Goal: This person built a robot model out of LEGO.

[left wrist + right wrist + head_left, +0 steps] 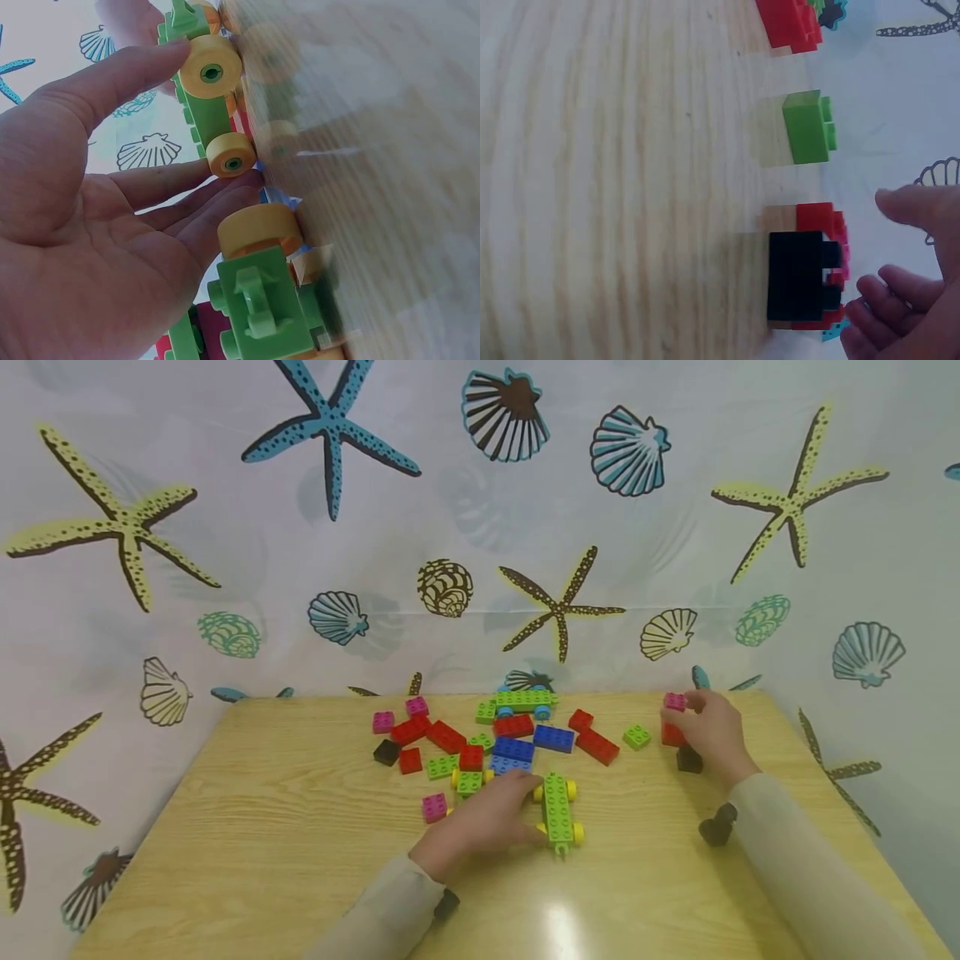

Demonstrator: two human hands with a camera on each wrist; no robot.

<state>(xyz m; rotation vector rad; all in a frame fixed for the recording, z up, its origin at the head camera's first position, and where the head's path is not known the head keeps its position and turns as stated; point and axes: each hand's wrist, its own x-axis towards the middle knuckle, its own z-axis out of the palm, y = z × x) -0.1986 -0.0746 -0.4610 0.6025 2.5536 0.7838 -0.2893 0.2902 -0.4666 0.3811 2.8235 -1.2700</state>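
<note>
My left hand (483,818) lies beside a long green wheeled base (557,810) with yellow wheels. In the left wrist view its thumb is at the near wheel (212,69), the index fingertip by the farther wheel (231,156), and the fingers are extended. Close to that hand stands another green wheeled base (470,782) carrying a red brick (471,757). On the right, my right hand (712,731) is spread around a small pink brick (676,701) atop red bricks (672,732); thumb and fingers stand apart. A black brick (799,276) sits in front of this stack.
A green base with blue wheels (523,700) stands at the back. Several red, blue, green and pink bricks are scattered mid-table, including a blue brick (553,738). One green brick (637,737) lies left of the stack. A patterned cloth (420,643) hangs behind the table.
</note>
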